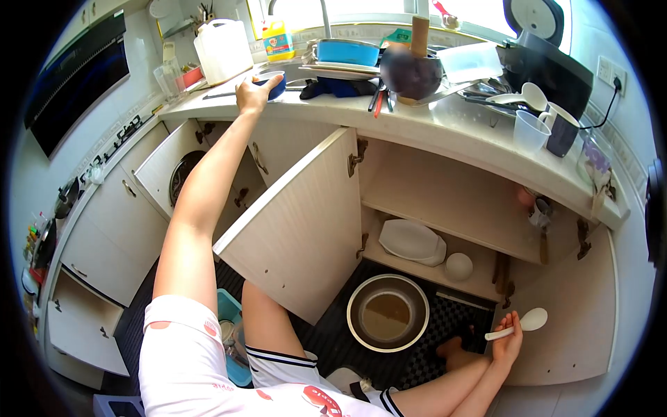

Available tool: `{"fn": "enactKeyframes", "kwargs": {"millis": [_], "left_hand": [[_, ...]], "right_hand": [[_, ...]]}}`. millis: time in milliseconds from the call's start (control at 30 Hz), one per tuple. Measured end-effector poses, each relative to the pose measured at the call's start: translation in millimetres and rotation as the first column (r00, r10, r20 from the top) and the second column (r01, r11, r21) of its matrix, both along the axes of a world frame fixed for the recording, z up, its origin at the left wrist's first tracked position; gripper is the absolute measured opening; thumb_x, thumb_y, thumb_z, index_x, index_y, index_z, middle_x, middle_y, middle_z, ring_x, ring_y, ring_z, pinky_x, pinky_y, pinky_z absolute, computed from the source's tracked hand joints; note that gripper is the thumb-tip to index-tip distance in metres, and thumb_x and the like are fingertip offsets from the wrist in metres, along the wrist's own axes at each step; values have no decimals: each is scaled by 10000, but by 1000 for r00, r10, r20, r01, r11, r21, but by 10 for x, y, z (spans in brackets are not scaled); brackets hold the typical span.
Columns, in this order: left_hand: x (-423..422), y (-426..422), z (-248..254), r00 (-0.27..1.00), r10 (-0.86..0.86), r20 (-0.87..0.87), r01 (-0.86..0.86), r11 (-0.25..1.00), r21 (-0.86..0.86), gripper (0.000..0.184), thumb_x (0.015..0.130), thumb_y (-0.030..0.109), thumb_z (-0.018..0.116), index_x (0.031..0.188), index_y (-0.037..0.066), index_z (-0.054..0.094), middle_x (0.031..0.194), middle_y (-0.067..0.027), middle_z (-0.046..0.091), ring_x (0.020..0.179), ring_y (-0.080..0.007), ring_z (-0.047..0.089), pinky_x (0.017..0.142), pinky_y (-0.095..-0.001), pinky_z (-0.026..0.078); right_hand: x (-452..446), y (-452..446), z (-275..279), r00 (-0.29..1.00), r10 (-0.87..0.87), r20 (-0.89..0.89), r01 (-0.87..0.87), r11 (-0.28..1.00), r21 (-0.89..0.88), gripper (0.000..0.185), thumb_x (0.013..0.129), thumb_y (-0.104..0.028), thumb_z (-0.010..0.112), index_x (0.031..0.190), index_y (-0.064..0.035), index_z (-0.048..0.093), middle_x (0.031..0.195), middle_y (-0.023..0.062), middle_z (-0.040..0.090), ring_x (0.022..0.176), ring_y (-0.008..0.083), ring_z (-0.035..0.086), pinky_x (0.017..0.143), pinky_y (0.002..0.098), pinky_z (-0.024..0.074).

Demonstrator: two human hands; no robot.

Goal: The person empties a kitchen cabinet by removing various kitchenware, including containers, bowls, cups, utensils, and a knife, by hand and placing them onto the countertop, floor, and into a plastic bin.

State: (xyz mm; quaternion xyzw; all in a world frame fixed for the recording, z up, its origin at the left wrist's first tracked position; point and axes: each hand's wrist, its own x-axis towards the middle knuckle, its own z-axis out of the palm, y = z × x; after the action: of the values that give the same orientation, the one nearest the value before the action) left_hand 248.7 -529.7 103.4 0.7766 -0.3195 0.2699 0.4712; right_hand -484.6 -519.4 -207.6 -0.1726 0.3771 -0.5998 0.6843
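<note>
Upper left of centre, the left hand (251,96) holds a blue bowl (277,89) by its rim at the surface (417,117); it looks stiff, perhaps slippery. Lower right, the right hand (511,342) grips a white spoon (533,320), probably light, best held by its handle.

Daylight poured through window (375,7) behind counter (445,115). Below, pale wooden cabinet doors (299,222) hung open, shelf (417,184) visible inside. Dark checkered mat (445,313) lay beneath. Right wall (629,208) was pale, with socket (611,71); dark glossy panel (80,76) hung upper left.
</note>
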Motion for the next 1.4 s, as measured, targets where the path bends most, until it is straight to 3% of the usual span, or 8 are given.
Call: {"fn": "enactKeyframes", "kwargs": {"millis": [533, 833, 900, 1133, 1200, 1267, 1333, 1400], "left_hand": [[474, -70, -119, 988, -110, -112, 110, 994, -7, 814, 569, 617, 765, 1047, -12, 571, 1077, -201, 540, 978, -289, 563, 868, -334, 452], [320, 43, -18, 999, -19, 41, 20, 999, -28, 940, 592, 592, 764, 1201, -52, 451, 1110, -259, 556, 1066, -351, 549, 904, -387, 453], [158, 257, 56, 981, -157, 116, 166, 984, -69, 762, 702, 455, 733, 1189, -67, 469, 1151, -260, 542, 1084, -327, 539, 927, -363, 427], [-1870, 1799, 245, 757, -650, 65, 624, 750, 219, 309, 828, 100, 592, 1124, 24, 549, 1221, -151, 540, 1186, -303, 478, 968, -374, 383], [-2259, 2129, 114, 611, -675, 414, 513, 736, 442, 297, 776, 37, 602, 1071, 8, 573, 1182, -165, 564, 1109, -317, 534, 915, -375, 439], [-2573, 2331, -136, 409, -813, 414, 600, 582, 549, 281, 732, 26, 622, 1012, 14, 600, 1116, -162, 598, 1030, -320, 578, 858, -381, 481], [-2802, 2401, -485, 251, -946, 205, 683, 323, 654, 207, 742, 119, 668, 924, 29, 635, 1051, -117, 633, 930, -287, 619, 837, -383, 491], [-2925, 2406, -930, 253, -965, -68, 748, 150, 647, 231, 755, 150, 661, 953, 37, 624, 1024, -95, 633, 890, -258, 617, 800, -365, 491]], "right_hand": [[135, -89, 42, 999, 0, -44, 1, 1000, 19, 249, 909, -203, 554, 1121, -74, 555, 917, 19, 612, 797, 111, 583, 644, 220, 478], [185, -54, 49, 999, -21, -26, 21, 1000, 19, 234, 907, -181, 556, 1111, -68, 556, 907, 23, 609, 790, 118, 577, 637, 227, 469], [183, -46, 34, 1000, -4, -27, 5, 1000, 22, 233, 904, -182, 559, 1107, -67, 557, 909, 24, 609, 793, 117, 576, 633, 227, 466], [378, 112, 106, 985, 6, -171, -14, 999, -49, 261, 928, -220, 518, 1101, -28, 551, 901, 50, 616, 742, 123, 570, 602, 240, 472], [620, 267, 388, 968, 64, -241, -77, 996, -44, 312, 928, -236, 518, 1129, 2, 525, 860, 81, 607, 705, 140, 566, 597, 252, 470], [730, 315, 552, 862, 146, -486, -229, 967, -115, 336, 928, -251, 522, 1132, 16, 521, 781, 72, 611, 571, 113, 526, 521, 229, 435], [875, 317, 875, 795, 191, -576, -361, 912, -196, 342, 927, -233, 520, 1164, 14, 504, 706, 58, 597, 480, 82, 462, 465, 202, 379], [1064, 387, 1474, 709, 129, -693, -393, 889, -236, 324, 902, -194, 550, 1166, -14, 498, 777, 43, 594, 524, 53, 456, 463, 182, 346]]}}
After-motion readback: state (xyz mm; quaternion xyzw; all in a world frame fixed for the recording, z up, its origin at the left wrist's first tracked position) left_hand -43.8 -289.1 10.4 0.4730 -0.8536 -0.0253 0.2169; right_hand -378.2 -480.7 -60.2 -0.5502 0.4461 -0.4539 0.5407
